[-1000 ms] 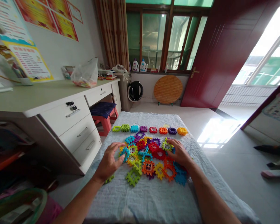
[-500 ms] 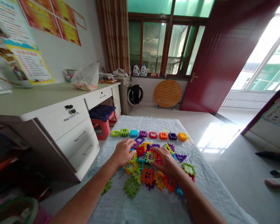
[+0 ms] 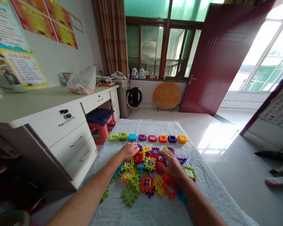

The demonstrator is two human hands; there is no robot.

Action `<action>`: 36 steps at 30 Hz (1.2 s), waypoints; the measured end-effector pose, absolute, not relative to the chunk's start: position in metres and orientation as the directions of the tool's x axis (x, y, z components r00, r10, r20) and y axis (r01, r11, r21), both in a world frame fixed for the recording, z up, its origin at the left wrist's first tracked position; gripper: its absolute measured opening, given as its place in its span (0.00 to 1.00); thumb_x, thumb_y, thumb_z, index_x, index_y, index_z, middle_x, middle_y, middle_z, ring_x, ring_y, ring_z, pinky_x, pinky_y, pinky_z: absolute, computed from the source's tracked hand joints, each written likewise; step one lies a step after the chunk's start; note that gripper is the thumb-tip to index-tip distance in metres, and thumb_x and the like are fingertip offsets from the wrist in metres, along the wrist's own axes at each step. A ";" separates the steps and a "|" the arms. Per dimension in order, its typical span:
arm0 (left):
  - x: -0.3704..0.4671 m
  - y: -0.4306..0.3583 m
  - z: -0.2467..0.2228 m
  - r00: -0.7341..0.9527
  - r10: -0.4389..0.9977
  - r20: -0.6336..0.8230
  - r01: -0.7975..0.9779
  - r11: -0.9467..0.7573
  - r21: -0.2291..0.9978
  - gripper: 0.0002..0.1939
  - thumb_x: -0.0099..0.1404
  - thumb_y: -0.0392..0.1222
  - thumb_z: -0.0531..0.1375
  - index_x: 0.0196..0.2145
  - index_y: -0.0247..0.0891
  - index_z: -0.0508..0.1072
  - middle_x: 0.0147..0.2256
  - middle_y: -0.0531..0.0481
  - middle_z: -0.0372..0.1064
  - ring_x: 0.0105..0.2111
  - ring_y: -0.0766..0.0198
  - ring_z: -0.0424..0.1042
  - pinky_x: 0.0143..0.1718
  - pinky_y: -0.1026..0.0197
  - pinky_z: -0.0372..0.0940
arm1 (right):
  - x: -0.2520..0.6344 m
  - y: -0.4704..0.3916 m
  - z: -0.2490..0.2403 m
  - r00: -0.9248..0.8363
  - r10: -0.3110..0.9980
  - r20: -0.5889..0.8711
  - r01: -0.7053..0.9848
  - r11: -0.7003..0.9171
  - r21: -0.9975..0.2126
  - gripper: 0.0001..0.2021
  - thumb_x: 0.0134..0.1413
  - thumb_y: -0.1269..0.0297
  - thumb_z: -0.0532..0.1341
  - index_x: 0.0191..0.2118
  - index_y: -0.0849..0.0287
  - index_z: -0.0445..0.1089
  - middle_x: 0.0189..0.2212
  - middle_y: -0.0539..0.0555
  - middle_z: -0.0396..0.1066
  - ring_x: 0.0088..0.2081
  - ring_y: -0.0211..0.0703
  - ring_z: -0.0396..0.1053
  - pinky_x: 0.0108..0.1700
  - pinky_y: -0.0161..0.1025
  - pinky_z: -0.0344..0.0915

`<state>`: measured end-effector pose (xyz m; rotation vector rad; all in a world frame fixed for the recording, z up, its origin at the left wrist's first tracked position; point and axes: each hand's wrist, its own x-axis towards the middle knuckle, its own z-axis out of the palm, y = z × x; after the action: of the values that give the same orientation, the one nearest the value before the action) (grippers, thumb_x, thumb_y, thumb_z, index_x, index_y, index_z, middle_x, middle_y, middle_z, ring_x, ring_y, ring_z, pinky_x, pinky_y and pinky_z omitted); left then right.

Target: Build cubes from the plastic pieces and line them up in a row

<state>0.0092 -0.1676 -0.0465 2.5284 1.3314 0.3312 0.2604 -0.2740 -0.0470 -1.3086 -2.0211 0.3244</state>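
Note:
A heap of colourful plastic interlocking pieces lies on the cloth-covered table, with square, window-like and triangular shapes. My left hand [image 3: 129, 151] rests at the heap's far left side, beside a red piece [image 3: 138, 158], fingers loosely bent and their tips partly hidden. Over the heap's right part, my right hand [image 3: 170, 164] has thumb and fingers apart, by red pieces partly covered by it. Between the hands sits a yellow-green window piece [image 3: 150, 163]. Nearer me are an orange window piece [image 3: 146, 183] and a green piece [image 3: 130, 194]. Neither hand visibly lifts anything.
Beyond the heap, a row of stacked pieces sorted by colour runs across the table, from a light green frame [image 3: 113, 137] to an orange stack [image 3: 182, 139]. The pale cloth [image 3: 151, 125] covers the table. A white desk [image 3: 68, 125] and red stool [image 3: 102, 128] stand left.
The view has shifted slightly. My left hand has moved a little toward the far side of the heap, uncovering pieces at its left. My right hand stays over the right part, fingers slightly shifted.

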 end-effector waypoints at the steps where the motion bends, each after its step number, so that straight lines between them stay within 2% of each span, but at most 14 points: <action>1: 0.008 -0.167 -0.046 0.547 0.833 0.079 0.768 -0.537 0.349 0.14 0.65 0.40 0.48 0.27 0.39 0.71 0.32 0.50 0.70 0.37 0.63 0.69 0.44 0.62 0.61 | 0.261 -0.273 -0.048 -0.243 0.872 0.424 0.695 0.462 -0.551 0.19 0.50 0.67 0.59 0.50 0.56 0.66 0.43 0.56 0.70 0.46 0.48 0.66 0.50 0.46 0.62; 4: 0.007 -0.162 -0.048 0.487 0.867 0.102 0.785 -0.486 0.384 0.10 0.61 0.35 0.50 0.34 0.38 0.71 0.35 0.49 0.70 0.38 0.64 0.69 0.41 0.63 0.62 | 0.263 -0.272 -0.052 -0.236 0.867 0.438 0.686 0.468 -0.558 0.18 0.50 0.66 0.59 0.50 0.55 0.66 0.43 0.56 0.70 0.46 0.48 0.66 0.50 0.46 0.62; 6: 0.008 -0.160 -0.052 0.437 0.893 0.113 0.803 -0.443 0.399 0.11 0.57 0.34 0.54 0.38 0.38 0.70 0.38 0.48 0.70 0.38 0.63 0.70 0.41 0.63 0.62 | 0.263 -0.271 -0.053 -0.230 0.869 0.439 0.690 0.463 -0.556 0.18 0.51 0.66 0.59 0.49 0.56 0.66 0.42 0.56 0.70 0.46 0.48 0.66 0.50 0.46 0.62; 10: 0.015 -0.155 -0.056 0.380 0.921 0.090 0.829 -0.382 0.408 0.16 0.49 0.34 0.61 0.39 0.37 0.71 0.36 0.48 0.70 0.36 0.60 0.70 0.38 0.62 0.63 | 0.261 -0.272 -0.052 -0.218 0.874 0.435 0.702 0.450 -0.552 0.17 0.51 0.66 0.58 0.48 0.56 0.67 0.41 0.56 0.70 0.44 0.47 0.67 0.48 0.45 0.63; 13: 0.019 -0.153 -0.048 0.359 0.929 0.091 0.837 -0.364 0.409 0.19 0.45 0.31 0.61 0.38 0.38 0.71 0.32 0.51 0.69 0.33 0.60 0.70 0.35 0.63 0.62 | 0.261 -0.272 -0.051 -0.226 0.872 0.434 0.703 0.455 -0.547 0.16 0.52 0.67 0.58 0.48 0.57 0.67 0.41 0.56 0.71 0.44 0.47 0.67 0.49 0.45 0.63; 17: 0.026 -0.160 -0.029 0.380 0.912 0.151 0.812 -0.408 0.418 0.12 0.49 0.30 0.59 0.34 0.39 0.71 0.30 0.53 0.68 0.32 0.62 0.69 0.35 0.63 0.61 | 0.263 -0.272 -0.052 -0.231 0.867 0.441 0.701 0.462 -0.543 0.16 0.50 0.68 0.59 0.47 0.56 0.67 0.40 0.55 0.71 0.43 0.47 0.67 0.48 0.45 0.63; 22: 0.051 -0.194 -0.012 0.379 0.846 0.375 0.754 -0.517 0.405 0.10 0.54 0.29 0.55 0.33 0.40 0.70 0.35 0.49 0.68 0.37 0.60 0.68 0.40 0.60 0.61 | 0.263 -0.270 -0.053 -0.205 0.868 0.453 0.697 0.454 -0.555 0.15 0.50 0.69 0.58 0.46 0.56 0.67 0.38 0.54 0.71 0.41 0.46 0.67 0.46 0.43 0.64; 24: 0.063 -0.212 -0.009 0.480 0.811 0.335 0.700 -0.584 0.411 0.10 0.54 0.29 0.55 0.33 0.40 0.71 0.35 0.49 0.68 0.36 0.60 0.69 0.40 0.60 0.62 | 0.263 -0.270 -0.054 -0.180 0.870 0.460 0.695 0.443 -0.566 0.15 0.50 0.70 0.57 0.46 0.56 0.68 0.38 0.55 0.70 0.41 0.46 0.67 0.47 0.44 0.64; 26: 0.068 -0.227 -0.005 0.619 0.752 0.227 0.619 -0.645 0.449 0.10 0.53 0.31 0.57 0.33 0.40 0.71 0.34 0.50 0.69 0.37 0.60 0.69 0.39 0.61 0.63 | 0.265 -0.269 -0.055 -0.156 0.870 0.468 0.695 0.433 -0.574 0.15 0.51 0.71 0.56 0.45 0.56 0.68 0.38 0.55 0.71 0.42 0.46 0.67 0.47 0.44 0.64; 28: 0.064 -0.236 -0.002 0.669 0.719 0.189 0.562 -0.656 0.503 0.10 0.54 0.31 0.57 0.34 0.41 0.72 0.36 0.50 0.70 0.38 0.60 0.69 0.40 0.62 0.63 | 0.267 -0.268 -0.056 -0.137 0.869 0.475 0.700 0.424 -0.574 0.15 0.51 0.72 0.55 0.44 0.56 0.68 0.38 0.55 0.71 0.42 0.46 0.67 0.47 0.44 0.64; 32: 0.033 -0.233 0.001 0.492 0.816 0.303 0.574 -0.566 0.592 0.11 0.59 0.33 0.53 0.37 0.40 0.72 0.37 0.49 0.71 0.39 0.61 0.70 0.44 0.60 0.64 | 0.268 -0.267 -0.055 -0.151 0.869 0.472 0.711 0.427 -0.558 0.13 0.51 0.73 0.54 0.43 0.57 0.69 0.38 0.55 0.72 0.43 0.46 0.67 0.48 0.43 0.63; 36: 0.009 -0.227 -0.010 0.342 0.876 0.341 0.620 -0.483 0.618 0.10 0.60 0.34 0.52 0.37 0.38 0.71 0.37 0.48 0.70 0.37 0.62 0.70 0.42 0.59 0.65 | 0.258 -0.266 -0.051 -0.231 0.873 0.430 0.718 0.451 -0.530 0.13 0.52 0.66 0.59 0.45 0.57 0.68 0.41 0.56 0.72 0.44 0.48 0.66 0.49 0.46 0.62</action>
<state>0.0087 -0.2275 -0.0099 2.2316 1.3172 0.9220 0.2580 -0.2661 -0.0513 -1.3268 -2.0116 0.2871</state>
